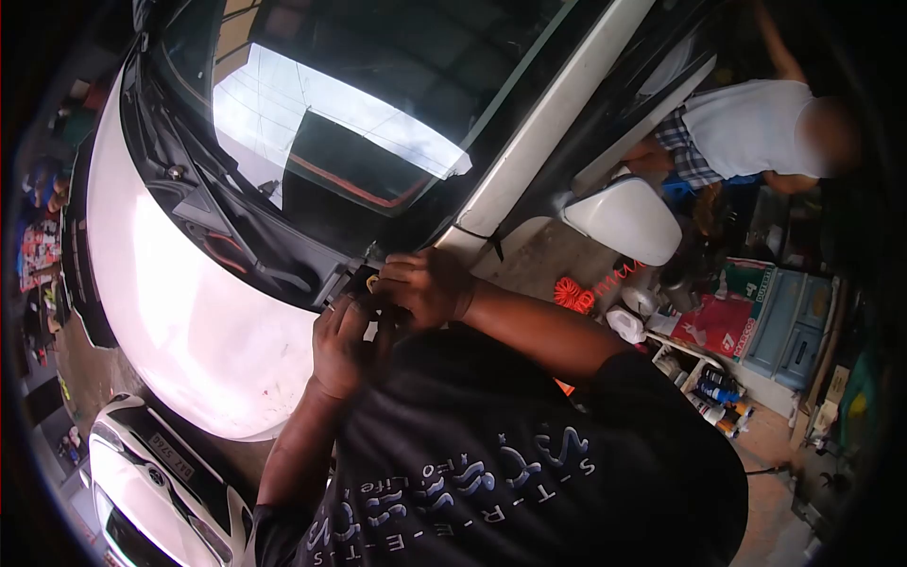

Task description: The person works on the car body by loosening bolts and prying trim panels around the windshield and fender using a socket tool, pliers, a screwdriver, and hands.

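Observation:
At the windshield's lower corner, my left hand (346, 345) and my right hand (427, 288) are close together, fingers bent and closed. Between their fingertips is a small dark piece with a yellow spot (371, 283); its shape is mostly hidden by the fingers. It sits by the end of the black cowl trim (274, 250), beside the white hood (203, 312). The windshield (378, 123) lies beyond, with a wiper arm (222, 217) along its base.
A white side mirror (628, 219) sticks out at right, near a coiled orange hose (573, 295). A person in a white shirt (746, 128) is at the upper right. Blue drawers (789, 326) and bottles (718, 389) are at the right. Another white car (161, 491) stands lower left.

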A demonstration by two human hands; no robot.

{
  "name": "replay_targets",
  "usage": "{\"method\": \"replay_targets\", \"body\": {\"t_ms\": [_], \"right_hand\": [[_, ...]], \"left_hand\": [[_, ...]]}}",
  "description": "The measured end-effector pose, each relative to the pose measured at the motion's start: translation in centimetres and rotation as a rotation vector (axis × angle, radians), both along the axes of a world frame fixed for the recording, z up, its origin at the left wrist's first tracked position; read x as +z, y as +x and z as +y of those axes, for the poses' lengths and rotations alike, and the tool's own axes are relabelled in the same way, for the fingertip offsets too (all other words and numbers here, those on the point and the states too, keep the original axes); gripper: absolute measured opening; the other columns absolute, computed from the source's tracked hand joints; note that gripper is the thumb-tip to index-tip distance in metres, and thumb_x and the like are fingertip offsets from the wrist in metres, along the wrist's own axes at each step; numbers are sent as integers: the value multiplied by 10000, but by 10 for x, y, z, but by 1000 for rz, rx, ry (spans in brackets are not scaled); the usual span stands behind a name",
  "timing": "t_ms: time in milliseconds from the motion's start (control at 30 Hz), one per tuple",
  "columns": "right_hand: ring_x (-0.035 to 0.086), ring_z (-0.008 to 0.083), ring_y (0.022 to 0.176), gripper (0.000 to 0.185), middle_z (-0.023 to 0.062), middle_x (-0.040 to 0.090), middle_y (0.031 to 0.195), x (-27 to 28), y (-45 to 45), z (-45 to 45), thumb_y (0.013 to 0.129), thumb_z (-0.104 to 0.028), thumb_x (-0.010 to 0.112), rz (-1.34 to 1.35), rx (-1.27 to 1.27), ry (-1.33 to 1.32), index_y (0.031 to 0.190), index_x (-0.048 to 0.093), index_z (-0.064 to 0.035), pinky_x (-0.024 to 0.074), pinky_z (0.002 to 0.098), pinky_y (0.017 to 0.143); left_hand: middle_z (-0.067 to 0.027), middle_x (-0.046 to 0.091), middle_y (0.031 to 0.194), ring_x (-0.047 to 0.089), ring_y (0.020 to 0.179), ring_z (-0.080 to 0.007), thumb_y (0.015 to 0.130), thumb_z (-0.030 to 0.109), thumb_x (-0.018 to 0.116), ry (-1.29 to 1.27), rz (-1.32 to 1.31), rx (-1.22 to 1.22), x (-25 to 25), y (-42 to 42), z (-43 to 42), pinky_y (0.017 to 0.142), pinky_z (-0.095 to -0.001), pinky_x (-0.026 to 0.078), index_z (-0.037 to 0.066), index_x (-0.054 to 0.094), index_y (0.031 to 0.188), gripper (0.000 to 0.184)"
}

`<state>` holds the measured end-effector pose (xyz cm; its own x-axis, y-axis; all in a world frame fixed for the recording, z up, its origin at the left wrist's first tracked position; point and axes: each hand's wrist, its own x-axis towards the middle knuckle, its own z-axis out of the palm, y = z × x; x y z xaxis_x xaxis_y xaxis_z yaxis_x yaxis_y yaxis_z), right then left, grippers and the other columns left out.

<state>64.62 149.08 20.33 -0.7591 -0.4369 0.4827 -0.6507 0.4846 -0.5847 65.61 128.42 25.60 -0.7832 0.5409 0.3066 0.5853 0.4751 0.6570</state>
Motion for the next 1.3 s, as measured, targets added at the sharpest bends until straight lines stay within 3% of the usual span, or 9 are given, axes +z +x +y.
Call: {"method": "replay_targets", "body": {"t_ms": [367, 467, 567, 767, 833, 933, 1033, 1167, 1300], "right_hand": [[716, 306, 905, 335, 99, 672, 956, -2, 35, 28, 761, -168, 790, 15, 58, -218, 1054, 697, -35, 608, 427, 743], [686, 308, 799, 219, 128, 650, 871, 19, 48, 51, 876, 0, 657, -40, -117, -332, 1091, 691, 14, 559, 383, 694], [677, 282, 755, 148, 125, 678, 855, 38, 41, 67, 957, 9, 576, -104, -312, -466, 1041, 698, 16, 537, 381, 704], [666, 238, 742, 152, 133, 689, 849, 57, 12, 78, 928, -81, 629, -315, -175, -510, 1004, 707, 24, 540, 344, 706], [665, 249, 741, 153, 139, 697, 861, 58, 3, 69, 915, -93, 645, -323, -119, -480, 996, 710, 20, 543, 350, 709], [658, 305, 745, 168, 146, 672, 837, 55, -4, 49, 865, -93, 672, -283, 34, -292, 980, 716, 20, 544, 400, 706], [649, 297, 681, 166, 163, 677, 779, 67, -7, 44, 828, -82, 679, -270, 81, -214, 927, 706, 48, 535, 389, 659], [656, 299, 746, 172, 139, 669, 836, 77, -1, 48, 830, -79, 700, -429, 109, -192, 971, 726, 16, 539, 385, 711], [671, 315, 744, 163, 164, 698, 839, 78, -4, 35, 828, -75, 683, -507, 74, -142, 945, 726, 31, 539, 391, 717]], "left_hand": [[-103, 692, 893, 680, 776, -311, 803, 78, 792, -37, 140, -275, 6, 10, 27, 661, -421, 544, 69, 677, 978, 209], [-94, 712, 931, 697, 762, -276, 801, 155, 814, -87, 73, -527, 7, 6, 39, 639, -388, 563, 79, 672, 980, 241], [-65, 724, 972, 720, 796, -257, 842, 186, 763, -124, 20, -627, 2, 3, 69, 655, -385, 589, 117, 664, 977, 181], [-60, 711, 959, 734, 854, -248, 873, 262, 695, -47, 175, -616, -63, -16, 102, 750, -409, 614, 142, 703, 1014, 185], [-75, 727, 1018, 736, 936, -276, 889, 248, 672, -109, 24, -656, -70, -18, 105, 827, -428, 607, 117, 718, 1062, 222], [-155, 721, 1191, 705, 1096, -350, 901, 208, 636, 56, -517, -570, -68, -21, 99, 947, -429, 577, 73, 719, 1161, 304], [-168, 719, 1213, 691, 1151, -341, 896, 223, 648, 120, -378, -537, -75, -21, 101, 977, -423, 568, 72, 719, 1153, 306], [-159, 723, 1233, 668, 1211, -328, 901, 248, 660, 96, -625, -582, -80, -20, 101, 1049, -409, 540, 90, 721, 1166, 315], [-166, 727, 1207, 688, 1188, -319, 912, 242, 660, 35, -494, -574, -58, -23, 91, 1032, -421, 554, 101, 727, 1167, 299]]}}
